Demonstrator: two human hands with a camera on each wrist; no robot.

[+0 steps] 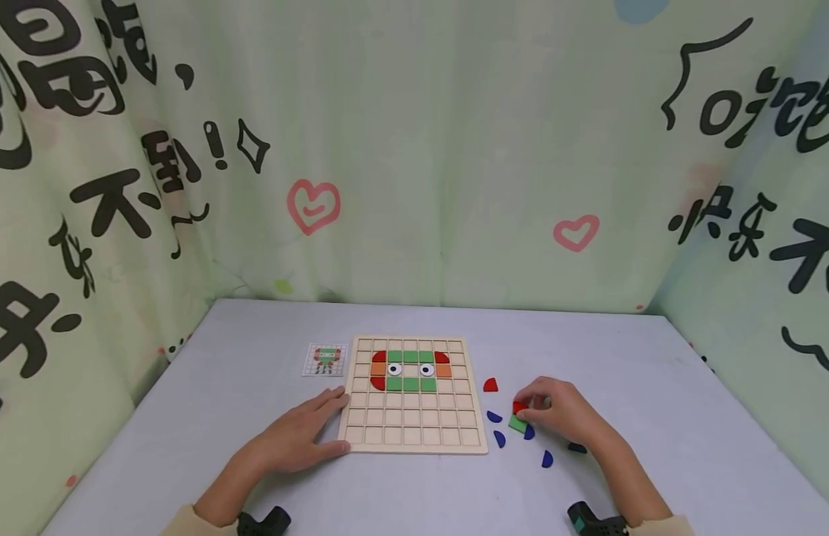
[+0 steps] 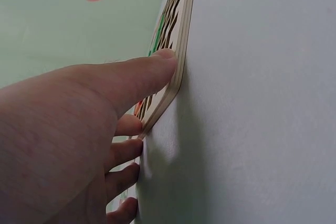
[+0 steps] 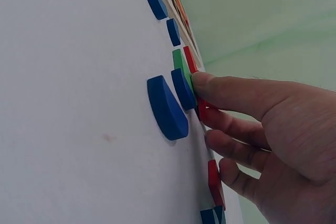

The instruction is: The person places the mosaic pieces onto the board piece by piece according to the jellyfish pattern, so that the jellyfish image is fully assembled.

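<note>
Between right fingers (image 3: 237, 128), one red piece (image 1: 519, 407)

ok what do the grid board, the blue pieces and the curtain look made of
Grid board: probably plywood with a matte finish; it is pale tan, and its edge shows layered stripes. Blue pieces: painted wood or plastic, hard to tell; smooth, evenly coloured, crisp-edged. Curtain: likely printed fabric, matte, as it hangs in soft folds.
</note>
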